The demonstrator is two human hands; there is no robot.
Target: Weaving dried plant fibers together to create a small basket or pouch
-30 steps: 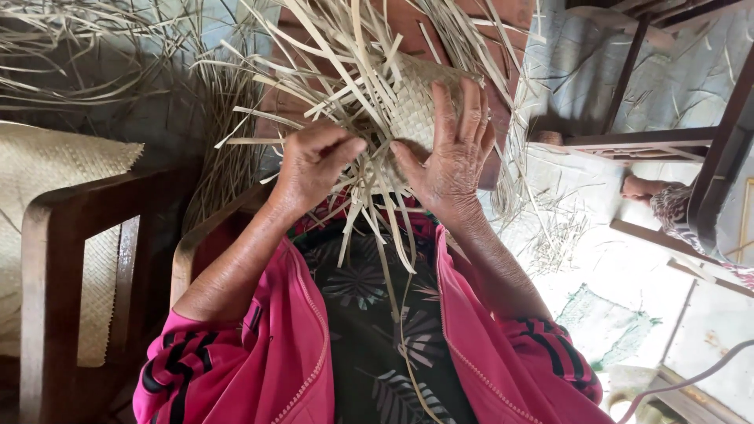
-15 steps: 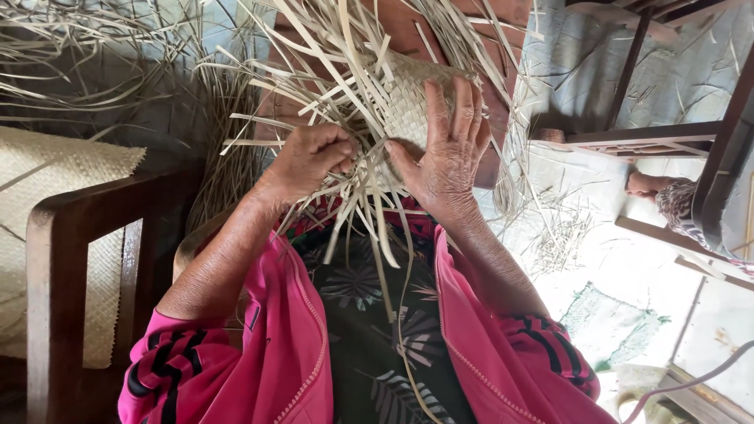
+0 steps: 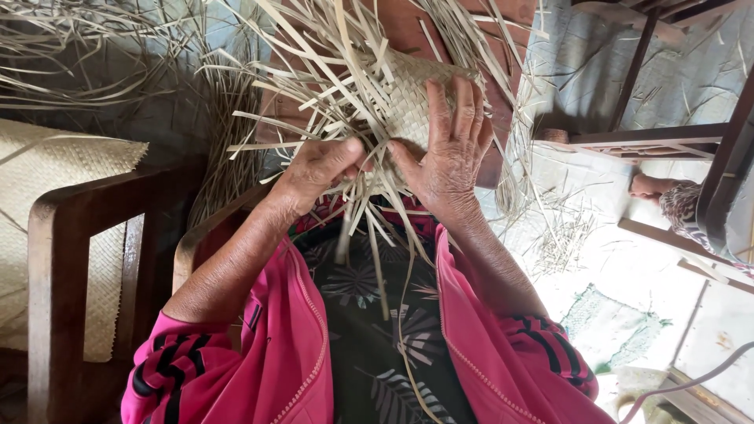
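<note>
Straw-coloured strips, flat and dry, make up the woven piece (image 3: pixel 416 98) held up in front of the person's chest, over a dark leaf-print garment (image 3: pixel 369 314) and pink sleeves (image 3: pixel 259 353)

Right hand (image 3: pixel 448 149): palm flat against the finished plaited patch, fingers spread and pointing up, thumb angled inward toward the other hand. It braces the piece rather than pinching it

Left hand (image 3: pixel 318 169): curled narrow, thumb and fingers closed on loose strips (image 3: pixel 361 220) at the lower edge of the weave, just beside the right thumb. Exactly which strip is gripped is hard to tell, the ends overlap too much

Change against the two prior views: a second ago the left hand sat more open and a little apart from the right; now it has closed and moved in so the two thumbs nearly meet. The right hand has kept its flat hold throughout. Reading: one strip is being drawn or tucked at the working edge, so the plaiting is mid-course, with many unwoven ends fanning out above and to the left

Surroundings: wooden chair arm (image 3: pixel 94 212) with a woven mat (image 3: pixel 71 180) on the left; light floor with scattered strip offcuts (image 3: pixel 565 235) on the right; another person's foot (image 3: pixel 652 187) at the far right, well apart
</note>
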